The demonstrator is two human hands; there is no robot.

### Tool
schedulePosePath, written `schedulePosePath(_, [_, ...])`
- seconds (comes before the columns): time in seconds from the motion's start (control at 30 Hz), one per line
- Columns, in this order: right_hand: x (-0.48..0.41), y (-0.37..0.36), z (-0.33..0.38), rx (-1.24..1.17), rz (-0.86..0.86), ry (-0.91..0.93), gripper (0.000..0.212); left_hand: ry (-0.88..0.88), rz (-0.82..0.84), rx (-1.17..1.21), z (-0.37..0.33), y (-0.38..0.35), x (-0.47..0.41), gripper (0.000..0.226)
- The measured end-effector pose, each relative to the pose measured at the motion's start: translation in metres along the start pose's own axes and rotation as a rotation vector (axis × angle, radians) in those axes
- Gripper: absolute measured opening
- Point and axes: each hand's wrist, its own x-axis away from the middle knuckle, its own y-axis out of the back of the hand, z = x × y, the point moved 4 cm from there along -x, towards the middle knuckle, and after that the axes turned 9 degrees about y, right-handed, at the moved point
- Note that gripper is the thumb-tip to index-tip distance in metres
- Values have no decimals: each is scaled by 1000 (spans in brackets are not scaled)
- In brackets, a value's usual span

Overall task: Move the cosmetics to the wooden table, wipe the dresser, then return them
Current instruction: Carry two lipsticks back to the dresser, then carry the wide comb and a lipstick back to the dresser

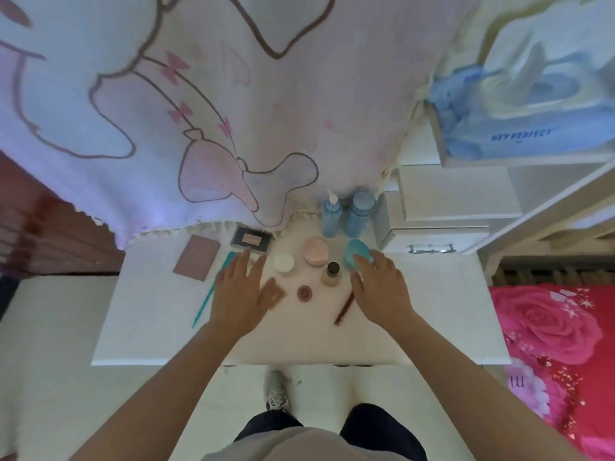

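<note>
Two hands of mine reach over the white dresser [432, 311], both with the fingers straight and spread, holding nothing. My left hand [238, 291] hangs over the middle of the top and partly covers a flat tan square compact [277, 293]. My right hand [379, 287] points its fingertips at a smooth teal egg-shaped sponge [356, 254]; I cannot tell whether they touch it.

Nearest the front edge, a thin brown pencil [344, 307] lies slanted beside my right thumb, and a long teal plastic stick [208, 296] lies slanted to the left of my left hand. Between my hands sits a small round reddish pot [304, 292], with a beige bottle with a dark cap [331, 274] upright just behind it.

Farther back stand a low white jar [284, 263] and a round pink powder jar [316, 251]. Toward the far left corner lies a flat dusty-pink rectangular palette [197, 257], and beside it a black-rimmed compact [251, 241]. At the far edge two tall blue bottles [346, 216] stand side by side, next to a white box [432, 237] at the right.

A soft cartoon-printed cloth [199, 94] hangs behind them.
</note>
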Motion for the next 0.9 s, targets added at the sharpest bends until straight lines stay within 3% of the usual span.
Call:
schedulePosePath(0.13, [-2,15,8,-19,-112,172,54,220,-162,-58,13,31,57,68])
schedulePosePath(0.33, [12,12,70,-48,-98,416,62,550,-186,-101,50,52,167,76])
schedulePosePath(0.6, [78,29,247,-86,-102,820,65,924,-377,-82,145,106,316,67])
schedulePosePath(0.9, [225,17,492,-109,-118,1136,67,1124,-524,-91,274,133,554,66])
